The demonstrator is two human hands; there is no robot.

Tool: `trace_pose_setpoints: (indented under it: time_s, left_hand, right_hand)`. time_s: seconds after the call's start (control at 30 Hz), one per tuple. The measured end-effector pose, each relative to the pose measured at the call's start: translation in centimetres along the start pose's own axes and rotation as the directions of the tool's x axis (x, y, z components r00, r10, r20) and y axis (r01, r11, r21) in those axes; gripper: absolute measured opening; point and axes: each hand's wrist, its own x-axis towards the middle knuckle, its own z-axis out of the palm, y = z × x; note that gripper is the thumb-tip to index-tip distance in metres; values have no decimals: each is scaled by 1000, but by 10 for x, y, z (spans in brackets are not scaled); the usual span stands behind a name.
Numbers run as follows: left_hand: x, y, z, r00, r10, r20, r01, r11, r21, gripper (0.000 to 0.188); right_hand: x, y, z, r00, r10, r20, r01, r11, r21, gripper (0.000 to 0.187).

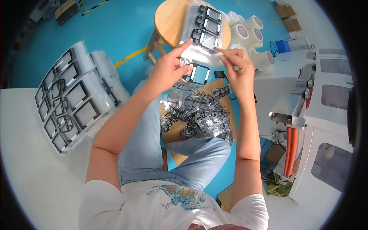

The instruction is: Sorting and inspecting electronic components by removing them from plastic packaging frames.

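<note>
A clear plastic film strip (209, 58) carrying black-framed pieces stretches from the far stool toward me. My left hand (168, 69) grips its left side, index finger stretched along the film and thumb beside the nearest black frame (200, 74). That frame hangs at the strip's near end, with a see-through window in it. At the strip's right edge, my right hand (239, 66) pinches the film between thumb and fingertips. Below both hands lies a heap of film-wrapped black frames (207, 117) in front of my knees.
A round wooden stool (164, 19) supports the strip's far part. White film rolls (255, 36) stand right of it. Stacked sheets of black frames (69, 97) lie on the white table (27, 153) at left. A white machine (322, 134) with orange tubes (291, 149) is at right.
</note>
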Motion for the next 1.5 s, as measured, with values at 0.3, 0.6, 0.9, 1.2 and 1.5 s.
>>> trace_pose_setpoints:
  time_s: [0.3, 0.6, 0.9, 1.2, 1.5]
  left_hand:
    - [10, 4, 0, 982, -63, 180, 103, 969, -224, 82]
    - [-4, 11, 5, 993, 106, 48, -103, 993, -61, 76]
    - [-35, -10, 11, 926, 85, 367, -147, 979, 144, 64]
    - [-2, -12, 22, 979, 127, -158, -134, 990, -33, 71]
    - [0, -10, 11, 998, 23, -50, -31, 985, -171, 69]
  right_hand:
    - [4, -8, 21, 948, -276, 160, 308, 921, -240, 21]
    - [-53, -11, -49, 982, 184, -30, -180, 890, -420, 12]
    - [9, -39, -59, 952, 295, -76, -203, 801, 563, 17]
    - [93, 93, 8, 867, 470, -162, -387, 842, 375, 41]
    - [-15, 5, 1, 992, -122, 33, 122, 993, -3, 18]
